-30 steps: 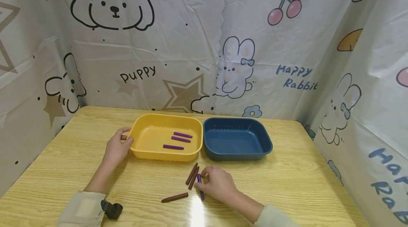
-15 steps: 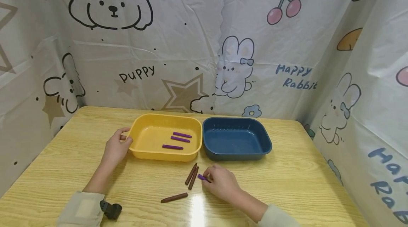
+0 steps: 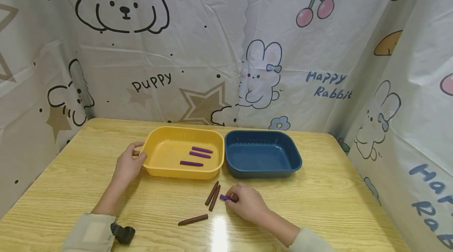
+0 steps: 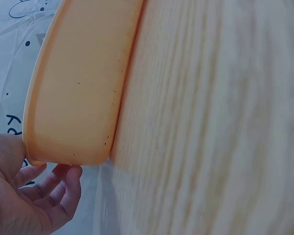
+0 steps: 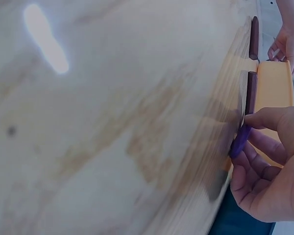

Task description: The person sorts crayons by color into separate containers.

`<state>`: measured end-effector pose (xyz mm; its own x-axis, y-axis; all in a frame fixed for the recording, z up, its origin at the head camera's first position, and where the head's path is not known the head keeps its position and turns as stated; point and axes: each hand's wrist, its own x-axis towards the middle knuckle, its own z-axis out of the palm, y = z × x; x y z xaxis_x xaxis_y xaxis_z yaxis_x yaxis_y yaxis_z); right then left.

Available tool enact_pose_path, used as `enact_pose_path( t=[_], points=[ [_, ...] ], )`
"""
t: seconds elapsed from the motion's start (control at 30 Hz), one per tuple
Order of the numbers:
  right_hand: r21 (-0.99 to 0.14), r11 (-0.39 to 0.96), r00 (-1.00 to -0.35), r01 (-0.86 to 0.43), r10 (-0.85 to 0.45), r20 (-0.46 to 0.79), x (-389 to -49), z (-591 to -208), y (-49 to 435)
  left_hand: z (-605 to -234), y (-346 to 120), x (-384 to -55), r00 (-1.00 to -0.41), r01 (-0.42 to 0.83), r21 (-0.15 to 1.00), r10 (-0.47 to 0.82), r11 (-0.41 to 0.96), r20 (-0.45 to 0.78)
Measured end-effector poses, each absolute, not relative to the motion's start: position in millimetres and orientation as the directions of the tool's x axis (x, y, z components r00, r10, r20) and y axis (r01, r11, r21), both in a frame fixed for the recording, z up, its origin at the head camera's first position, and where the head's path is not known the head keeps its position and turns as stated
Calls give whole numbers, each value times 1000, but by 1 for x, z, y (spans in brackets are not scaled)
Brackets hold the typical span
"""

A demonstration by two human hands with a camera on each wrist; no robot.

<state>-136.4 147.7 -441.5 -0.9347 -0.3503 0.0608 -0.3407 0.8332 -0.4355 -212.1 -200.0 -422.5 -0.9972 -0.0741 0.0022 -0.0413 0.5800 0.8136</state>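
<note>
My left hand [image 3: 130,161] holds the left end of the yellow plastic bin [image 3: 182,173]. In the left wrist view its thumb is over the bin's rim and the fingers curl against the outer wall. Three purple crayons [image 3: 191,163] lie inside that bin. My right hand [image 3: 248,204] pinches another purple crayon [image 5: 240,140] between thumb and fingers, low over the table; in the head view only one end of it [image 3: 223,197] sticks out. Just left of this hand lie two brown crayons [image 3: 211,193] side by side. A third brown crayon [image 3: 193,220] lies nearer the front.
A dark blue bin [image 3: 263,174] with nothing in it stands against the yellow bin's right side. Both are near the back of the wooden table [image 3: 329,189]. Behind the table hangs a printed curtain [image 3: 198,47].
The purple crayon in my right hand has swung from pointing towards the front to lying crosswise, and the hand has shifted slightly right. My left hand keeps its hold on the yellow bin.
</note>
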Motion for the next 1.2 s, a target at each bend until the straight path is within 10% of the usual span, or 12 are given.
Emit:
enact_pose_path(
  t=[1.2],
  points=[
    [-406, 811, -906, -422, -395, 153, -162, -390, 148, -423, -200, -211, -998, -30, 819, -63, 573, 8]
  ],
)
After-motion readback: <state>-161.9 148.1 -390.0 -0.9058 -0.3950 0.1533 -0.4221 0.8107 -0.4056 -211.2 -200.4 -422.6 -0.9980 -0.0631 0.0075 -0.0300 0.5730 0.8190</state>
